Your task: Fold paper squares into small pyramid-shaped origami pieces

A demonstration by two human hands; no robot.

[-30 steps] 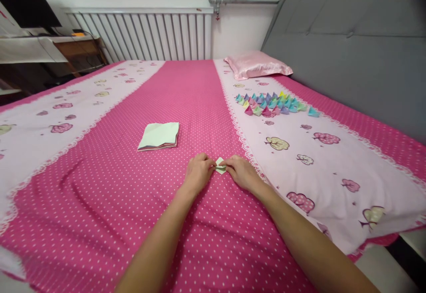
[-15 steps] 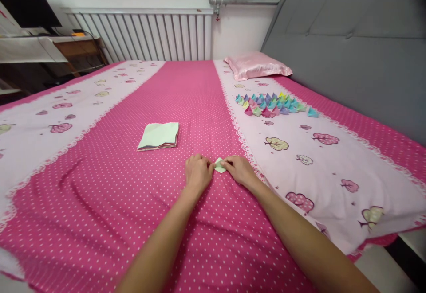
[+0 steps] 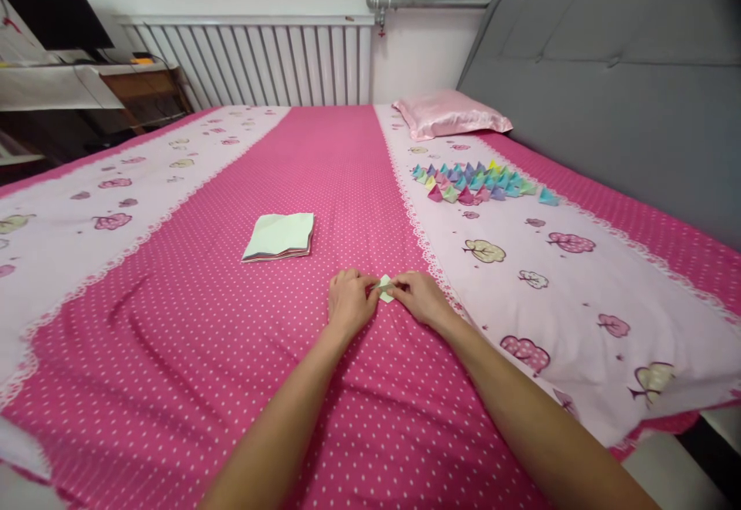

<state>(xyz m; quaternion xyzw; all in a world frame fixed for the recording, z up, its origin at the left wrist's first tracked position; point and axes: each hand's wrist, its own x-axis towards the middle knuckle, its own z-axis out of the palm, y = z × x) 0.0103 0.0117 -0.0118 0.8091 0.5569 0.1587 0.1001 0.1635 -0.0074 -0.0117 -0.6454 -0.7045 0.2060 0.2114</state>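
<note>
Between my two hands is a small folded piece of pale green paper (image 3: 386, 295), low over the pink dotted bedspread (image 3: 324, 163). My left hand (image 3: 350, 298) pinches its left side between thumb and fingers. On the opposite side, my right hand (image 3: 421, 296) grips the paper with thumb and fingertips. The fingers cover parts of the paper, so its exact folds are hard to make out. Ahead and to the left lies a stack of square paper sheets (image 3: 280, 235) with a pale green sheet on top.
Several small folded paper boats (image 3: 478, 184) in many colours stand in rows at the right. Behind them rest a pink satin pillow (image 3: 451, 115) and a grey padded headboard (image 3: 625, 101). A white radiator (image 3: 260, 59) lines the far wall; a monitor (image 3: 55, 12) is at far left.
The fingertips of both hands have come slightly closer together over the paper, hiding more of its middle. The whole view has shifted a little; the stack and boats stay in place.
</note>
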